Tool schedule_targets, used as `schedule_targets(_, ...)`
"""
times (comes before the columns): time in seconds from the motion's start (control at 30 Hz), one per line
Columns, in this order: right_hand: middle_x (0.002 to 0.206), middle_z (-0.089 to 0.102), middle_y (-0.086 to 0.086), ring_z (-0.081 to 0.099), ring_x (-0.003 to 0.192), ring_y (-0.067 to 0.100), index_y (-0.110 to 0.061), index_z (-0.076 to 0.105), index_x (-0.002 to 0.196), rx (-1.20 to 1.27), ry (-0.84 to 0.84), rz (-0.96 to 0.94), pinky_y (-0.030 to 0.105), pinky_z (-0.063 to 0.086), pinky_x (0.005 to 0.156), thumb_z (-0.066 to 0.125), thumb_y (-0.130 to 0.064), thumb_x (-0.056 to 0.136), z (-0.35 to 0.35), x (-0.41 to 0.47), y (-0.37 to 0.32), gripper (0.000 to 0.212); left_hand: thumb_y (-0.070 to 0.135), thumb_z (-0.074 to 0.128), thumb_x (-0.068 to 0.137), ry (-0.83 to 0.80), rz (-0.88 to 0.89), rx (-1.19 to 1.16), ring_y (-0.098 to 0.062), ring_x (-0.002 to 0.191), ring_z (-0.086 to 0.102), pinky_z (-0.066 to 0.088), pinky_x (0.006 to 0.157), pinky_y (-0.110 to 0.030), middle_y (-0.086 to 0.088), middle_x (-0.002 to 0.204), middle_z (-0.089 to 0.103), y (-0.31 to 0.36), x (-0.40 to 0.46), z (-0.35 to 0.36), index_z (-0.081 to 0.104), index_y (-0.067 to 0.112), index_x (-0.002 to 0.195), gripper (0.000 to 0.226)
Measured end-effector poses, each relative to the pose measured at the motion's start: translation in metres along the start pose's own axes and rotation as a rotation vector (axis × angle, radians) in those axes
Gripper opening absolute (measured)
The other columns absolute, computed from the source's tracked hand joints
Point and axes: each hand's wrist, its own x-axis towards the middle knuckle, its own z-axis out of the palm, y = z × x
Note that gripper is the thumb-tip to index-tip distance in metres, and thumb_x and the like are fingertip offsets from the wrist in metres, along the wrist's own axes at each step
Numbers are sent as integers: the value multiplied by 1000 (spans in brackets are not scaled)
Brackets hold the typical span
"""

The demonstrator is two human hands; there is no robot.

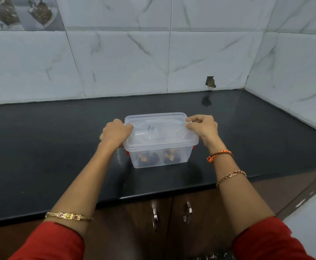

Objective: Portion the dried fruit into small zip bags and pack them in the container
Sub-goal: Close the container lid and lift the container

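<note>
A clear plastic container (159, 154) stands in the middle of the black counter with its clear lid (161, 128) on top. Through its walls I see small zip bags with dark and orange dried fruit (169, 156) at the bottom. Red clips show at both lower lid corners. My left hand (116, 133) grips the lid's left edge, fingers curled over the rim. On the right edge my right hand (203, 126) holds the lid, thumb and fingers pinched on the rim.
The black counter (50, 147) runs left to right, bounded by a tiled wall behind and on the right. A hole in the tile (210, 82) sits at the back right. Brown cabinet doors with metal handles (172, 214) are below the front edge.
</note>
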Motion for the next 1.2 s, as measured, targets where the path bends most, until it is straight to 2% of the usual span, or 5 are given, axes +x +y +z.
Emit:
schedule_targets(0.1, 110, 59, 5, 60, 102, 26, -14, 61, 114, 175, -107, 149, 37, 54, 80, 73, -8, 74, -6, 7, 4, 43, 29, 46, 83, 9, -22, -126, -24, 64, 52, 42, 58, -29, -8, 72, 55, -10, 2, 6, 52, 6, 73, 26)
schedule_targets(0.23, 108, 65, 6, 58, 99, 23, -17, 67, 99, 214, -215, 260, 39, 46, 85, 71, -12, 75, -11, 12, 5, 25, 33, 56, 83, -53, -43, -455, -26, 67, 59, 52, 69, -36, -11, 79, 65, -22, 1, 10, 62, 6, 79, 29)
schedule_targets(0.47, 112, 61, 3, 54, 99, 19, -20, 58, 113, 244, -446, 462, 36, 40, 83, 66, -56, 71, -9, 10, 33, 56, 53, 60, 80, -433, -277, -753, -22, 81, 60, 52, 66, -33, -7, 92, 63, -32, 0, 10, 62, 18, 96, 39)
schedule_targets(0.8, 83, 61, 3, 54, 80, 19, -14, 59, 83, 222, -252, 329, 27, 41, 55, 71, -38, 75, -8, 9, 22, 28, 32, 70, 75, 145, -191, -686, -25, 68, 60, 54, 67, -40, -16, 80, 67, -20, -3, 21, 59, 8, 69, 28)
schedule_targets(1.2, 77, 54, 6, 53, 72, 23, -13, 42, 66, -225, 28, 54, 25, 33, 52, 61, -36, 83, 4, 3, 11, 35, 27, 68, 80, 154, -58, -449, -26, 62, 47, 44, 60, -36, -14, 66, 49, -15, 6, 12, 40, 10, 55, 41)
